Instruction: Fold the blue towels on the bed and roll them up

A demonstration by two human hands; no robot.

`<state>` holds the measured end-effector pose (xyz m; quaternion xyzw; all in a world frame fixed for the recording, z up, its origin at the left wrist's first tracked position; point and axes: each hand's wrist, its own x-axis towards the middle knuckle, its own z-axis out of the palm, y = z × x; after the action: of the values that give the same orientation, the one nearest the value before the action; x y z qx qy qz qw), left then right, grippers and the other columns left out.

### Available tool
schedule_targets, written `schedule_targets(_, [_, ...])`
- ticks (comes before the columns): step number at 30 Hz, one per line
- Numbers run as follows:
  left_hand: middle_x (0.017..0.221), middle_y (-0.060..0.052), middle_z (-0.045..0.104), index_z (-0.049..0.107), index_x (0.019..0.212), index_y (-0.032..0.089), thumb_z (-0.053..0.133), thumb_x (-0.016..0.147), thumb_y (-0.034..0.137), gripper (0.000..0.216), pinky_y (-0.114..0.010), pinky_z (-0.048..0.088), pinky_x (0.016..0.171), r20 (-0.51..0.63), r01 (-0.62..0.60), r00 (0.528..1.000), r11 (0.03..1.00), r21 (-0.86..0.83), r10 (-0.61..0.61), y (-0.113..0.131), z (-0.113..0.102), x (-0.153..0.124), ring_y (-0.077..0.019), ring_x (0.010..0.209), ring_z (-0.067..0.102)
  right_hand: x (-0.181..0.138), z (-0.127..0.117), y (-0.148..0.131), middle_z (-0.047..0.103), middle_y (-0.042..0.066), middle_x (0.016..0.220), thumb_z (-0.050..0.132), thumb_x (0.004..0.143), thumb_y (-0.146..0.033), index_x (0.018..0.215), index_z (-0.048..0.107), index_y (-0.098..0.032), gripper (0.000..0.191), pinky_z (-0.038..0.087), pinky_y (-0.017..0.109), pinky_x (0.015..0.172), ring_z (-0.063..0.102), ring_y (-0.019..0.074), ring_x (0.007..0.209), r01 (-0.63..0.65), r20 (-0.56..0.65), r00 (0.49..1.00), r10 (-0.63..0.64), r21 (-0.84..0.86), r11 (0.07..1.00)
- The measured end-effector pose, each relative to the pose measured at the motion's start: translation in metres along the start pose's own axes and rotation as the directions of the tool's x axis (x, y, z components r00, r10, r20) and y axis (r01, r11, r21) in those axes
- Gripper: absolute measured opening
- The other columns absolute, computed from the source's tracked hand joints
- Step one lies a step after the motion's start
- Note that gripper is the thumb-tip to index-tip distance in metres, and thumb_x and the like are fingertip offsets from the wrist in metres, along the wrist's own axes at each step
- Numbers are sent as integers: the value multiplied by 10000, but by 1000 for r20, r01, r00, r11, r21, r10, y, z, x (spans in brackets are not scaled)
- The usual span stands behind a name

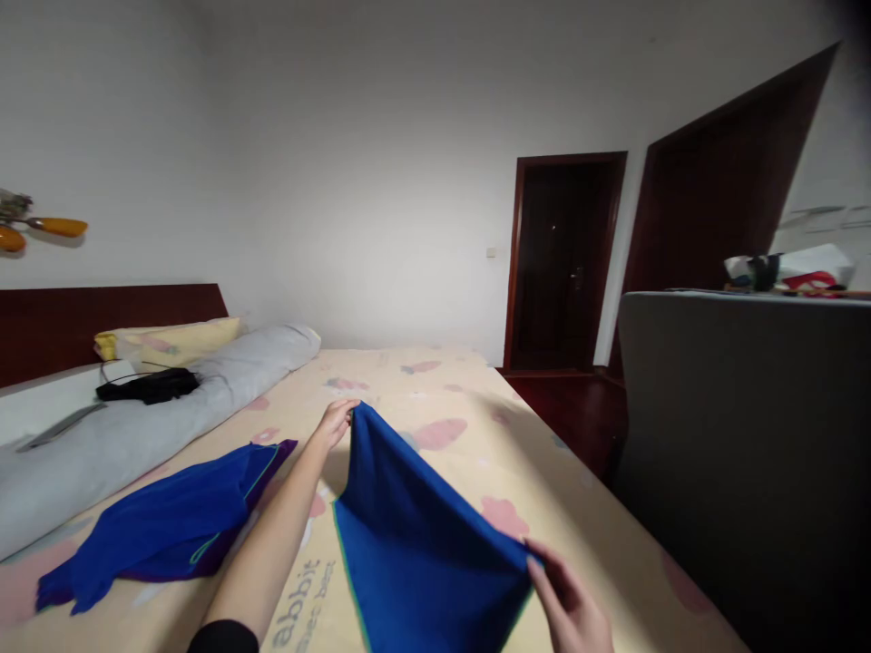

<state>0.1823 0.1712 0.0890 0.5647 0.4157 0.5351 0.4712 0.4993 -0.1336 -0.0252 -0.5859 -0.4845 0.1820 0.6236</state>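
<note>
A blue cloth [422, 535] with green edging hangs stretched between my two hands above the bed. My left hand [338, 423] pinches its far upper corner. At the near right, my right hand [570, 599] grips another corner between thumb and fingers. The cloth's lower end runs out of view at the bottom. To the left of my left arm, a second blue cloth [163, 517] with purple parts and green trim lies loosely folded on the bed.
The bed [381, 381] has a cream sheet with pink prints. A long grey bolster [224, 385], a black item [150, 385] and a yellow pillow [177, 345] lie along the left. A dark grey panel [741, 453] stands at right, and a dark door [562, 272] is behind.
</note>
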Motion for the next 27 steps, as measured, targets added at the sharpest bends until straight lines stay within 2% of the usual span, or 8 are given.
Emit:
schedule_targets(2, [667,21,560,581,792,132,767,581,356,360,-208,368,567,-3,-14,1000,997,-74,14,20,-22,-16,-78,569,505,41,-3,-17,702,128,1033,585,787,-593,999,701,-147,508,546,317,826,658,271,981,39,-91,995,-38,12,999])
schedule_targets(6, [766,-6,638,618,1073,134,802,587,307,548,-223,437,654,28,-21,999,989,-147,25,54,-56,-50,-99,648,576,114,-6,-52,699,145,990,623,741,-594,978,683,-132,523,528,349,816,656,255,906,179,-151,973,-175,12,984])
schedule_targets(8, [833,-44,671,636,1095,116,826,586,302,574,-236,459,697,66,-14,998,988,-154,25,68,-68,-66,-122,713,606,141,-7,-65,700,150,991,671,686,-600,971,688,-122,557,522,364,831,656,254,895,185,-131,976,-175,65,981])
schedule_targets(11, [910,-97,693,672,1025,86,857,568,297,536,-266,482,757,124,5,992,993,-118,10,83,-81,-85,-165,802,634,170,-9,-76,703,154,1010,749,596,-588,969,709,-105,611,509,386,874,654,264,921,124,-44,992,-119,142,982])
schedule_targets(14, [922,-107,698,678,1004,79,864,569,297,521,-286,494,790,147,27,989,998,-51,-19,90,-88,-99,-179,828,644,188,-10,-78,706,155,1014,801,533,-570,977,720,-93,657,519,388,847,659,259,900,30,57,998,-41,186,982])
schedule_targets(17, [898,-97,700,677,997,78,875,541,298,544,-278,497,763,87,24,996,1000,-11,-23,90,-90,-108,-168,799,643,198,-10,-77,707,164,1001,834,485,-549,976,724,-81,687,538,356,770,666,238,839,-20,116,993,-6,220,975])
schedule_targets(23, [740,-54,675,692,963,94,865,552,354,517,-244,452,616,15,-40,999,987,153,38,89,-90,-113,-135,655,594,200,-10,-83,709,165,952,853,478,-515,894,736,-83,612,537,294,657,662,218,792,-22,125,992,-1,181,983])
schedule_targets(27, [661,-22,635,695,924,105,862,553,355,477,-232,429,589,-35,-29,999,988,149,35,83,-92,-108,-112,597,558,197,-10,-86,712,155,875,841,463,-570,886,724,-77,660,556,322,677,666,221,754,4,127,992,-24,154,988])
